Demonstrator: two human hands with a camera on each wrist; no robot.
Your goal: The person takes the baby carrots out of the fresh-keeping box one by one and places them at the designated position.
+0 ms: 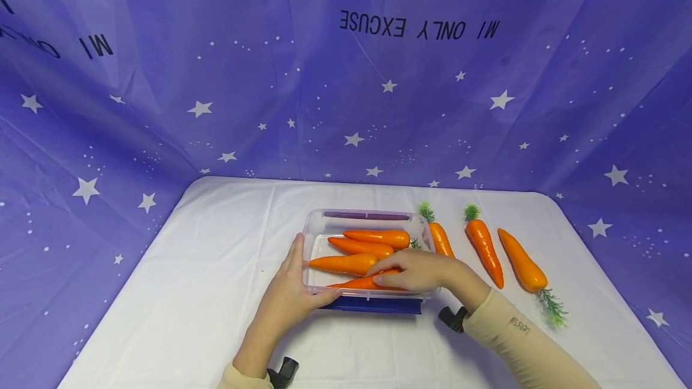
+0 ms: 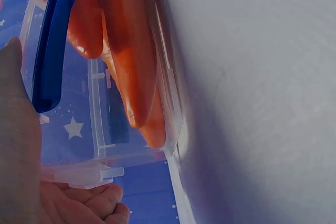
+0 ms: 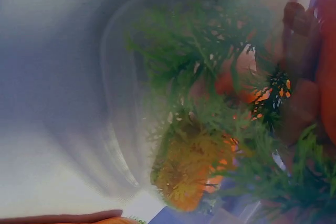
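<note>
A clear plastic box [image 1: 319, 224] holds several orange toy carrots lying side by side, tips to the left. My left hand [image 1: 289, 293] grips its near left corner, thumb at the front rim and fingers along the left wall. Over the right part of the box, my right hand [image 1: 418, 270] reaches in and holds the nearest carrot [image 1: 354, 284], whose thick end is hidden under the palm. Another carrot [image 1: 343, 264] lies just behind it, close to the right fingertips. Green carrot leaves [image 3: 194, 51] show blurred through the box wall in the right wrist view.
To the box's right lie three more carrots: one beside its wall [image 1: 441, 240], one in the middle [image 1: 483, 251] and one with its leaves toward me [image 1: 521, 262]. A blue latch flap [image 1: 373, 305] sticks out at the box front. A purple star-printed curtain [image 1: 351, 107] surrounds the white table.
</note>
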